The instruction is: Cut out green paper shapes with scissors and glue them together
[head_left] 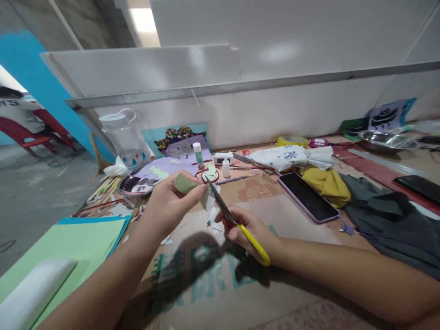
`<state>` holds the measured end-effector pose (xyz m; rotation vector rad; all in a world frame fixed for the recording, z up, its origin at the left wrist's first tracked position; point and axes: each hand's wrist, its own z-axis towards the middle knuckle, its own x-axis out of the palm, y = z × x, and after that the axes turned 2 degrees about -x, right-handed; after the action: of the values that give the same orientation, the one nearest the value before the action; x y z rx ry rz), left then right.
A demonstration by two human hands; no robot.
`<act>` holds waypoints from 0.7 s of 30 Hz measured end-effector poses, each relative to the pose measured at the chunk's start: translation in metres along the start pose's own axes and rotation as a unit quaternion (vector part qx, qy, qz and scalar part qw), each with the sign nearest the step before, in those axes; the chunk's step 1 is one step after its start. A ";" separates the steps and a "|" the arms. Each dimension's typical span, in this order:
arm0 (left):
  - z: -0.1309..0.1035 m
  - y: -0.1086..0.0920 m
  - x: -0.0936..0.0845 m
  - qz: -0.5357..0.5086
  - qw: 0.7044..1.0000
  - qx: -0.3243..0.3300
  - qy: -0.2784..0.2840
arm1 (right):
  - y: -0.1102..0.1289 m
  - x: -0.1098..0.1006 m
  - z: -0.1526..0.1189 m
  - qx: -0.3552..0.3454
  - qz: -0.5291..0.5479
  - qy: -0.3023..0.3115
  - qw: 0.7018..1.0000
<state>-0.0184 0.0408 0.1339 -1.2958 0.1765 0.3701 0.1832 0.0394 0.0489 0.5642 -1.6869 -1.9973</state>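
Note:
My left hand (172, 199) pinches a small curled piece of pale green paper (185, 184) between thumb and fingers, above the cardboard-covered table (192, 298). Just right of it, my right hand (252, 229) is closed around scissors (252, 240) with yellow handles and dark blades. The blade tips point up and left and lie close to the left thumb and the green paper. Whether the blades touch the paper is too small to tell. White paper scraps (212, 215) lie beneath the hands.
Behind the hands stand a glue stick (198, 156) and a small white bottle (226, 168). A phone (307, 198) and dark cloth (388, 220) lie right; green sheets (79, 238) lie left. A clear jug (125, 142) stands back left. A seated person (20, 114) is far left.

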 end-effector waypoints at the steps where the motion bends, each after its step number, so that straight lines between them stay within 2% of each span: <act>1: 0.000 0.000 0.000 0.001 1.000 0.001 0.000 | 0.000 0.000 0.000 0.000 -0.001 0.000 1.000; 21: 0.000 0.013 0.001 -0.027 1.000 0.002 0.002 | -0.003 0.003 0.001 0.002 0.032 -0.008 0.999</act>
<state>-0.0222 0.0438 0.1214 -1.2937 0.1454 0.3222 0.1806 0.0387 0.0461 0.4906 -1.6961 -1.9587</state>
